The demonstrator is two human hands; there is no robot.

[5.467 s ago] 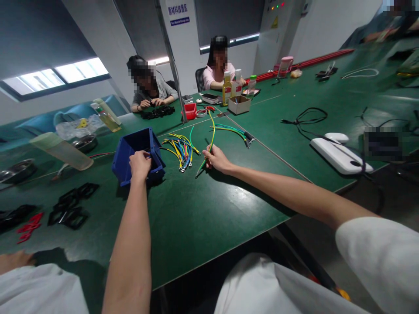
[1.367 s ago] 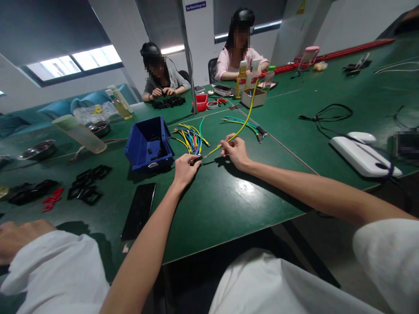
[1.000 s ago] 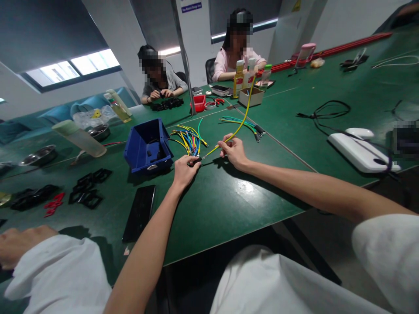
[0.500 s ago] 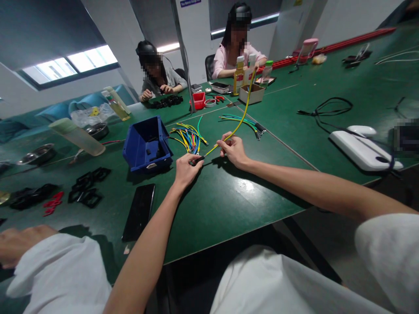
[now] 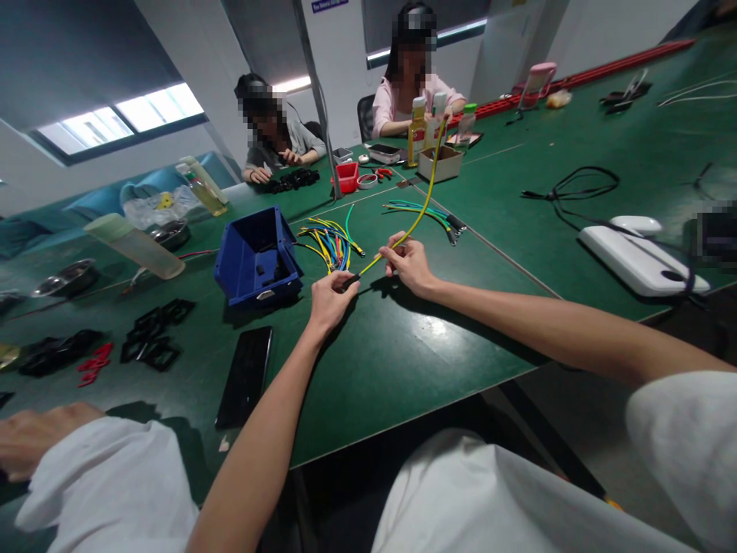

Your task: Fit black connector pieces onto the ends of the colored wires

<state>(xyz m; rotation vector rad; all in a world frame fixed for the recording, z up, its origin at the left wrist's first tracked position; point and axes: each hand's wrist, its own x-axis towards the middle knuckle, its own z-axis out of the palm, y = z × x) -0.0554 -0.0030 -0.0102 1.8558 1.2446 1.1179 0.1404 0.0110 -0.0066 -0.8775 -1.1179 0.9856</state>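
A yellow-green wire (image 5: 425,201) runs between my hands and curves upward past the right one. My right hand (image 5: 408,265) is closed, pinching it a short way from its near end. At that end sits a black sleeve (image 5: 350,282), gripped between the thumb and fingers of my left hand (image 5: 332,301). Just beyond my hands lies a pile of yellow, blue and red wires (image 5: 331,240) with metal lugs. A second bundle of green and yellow wires (image 5: 429,214) with black ends rests farther right. The blue bin (image 5: 253,261), left of my left hand, holds small black pieces.
A black phone (image 5: 245,376) lies left of my left forearm. Black frames (image 5: 155,334) and red parts (image 5: 95,363) are farther left, near another person's hand (image 5: 49,434). A white device (image 5: 639,259) with a cable stands right. Two people sit across the green table (image 5: 397,346).
The view has shifted slightly. My hands keep almost the same hold on the wire and the black sleeve, and my left fingers cover a bit more of the sleeve.
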